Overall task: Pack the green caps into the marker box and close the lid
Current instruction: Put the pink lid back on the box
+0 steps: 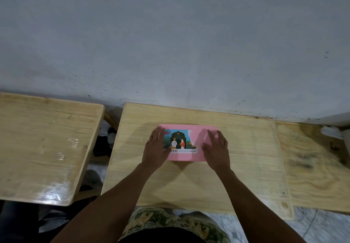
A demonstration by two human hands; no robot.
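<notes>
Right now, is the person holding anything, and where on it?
Both hands lie flat on the lid of the pink box: left hand at its left end, right hand at its right end. Nothing is gripped or lifted.

Three pale wooden tabletops stand side by side against a grey-white wall (pixel 170 34) flecked with dark specks: left table (pixel 43 148), glossy with glare; middle table (pixel 189 186); right table (pixel 312 167), showing dark knots. Pale marbled floor (pixel 312 229) shows below, with dark, indistinct objects in the gap between left and middle tables.
</notes>
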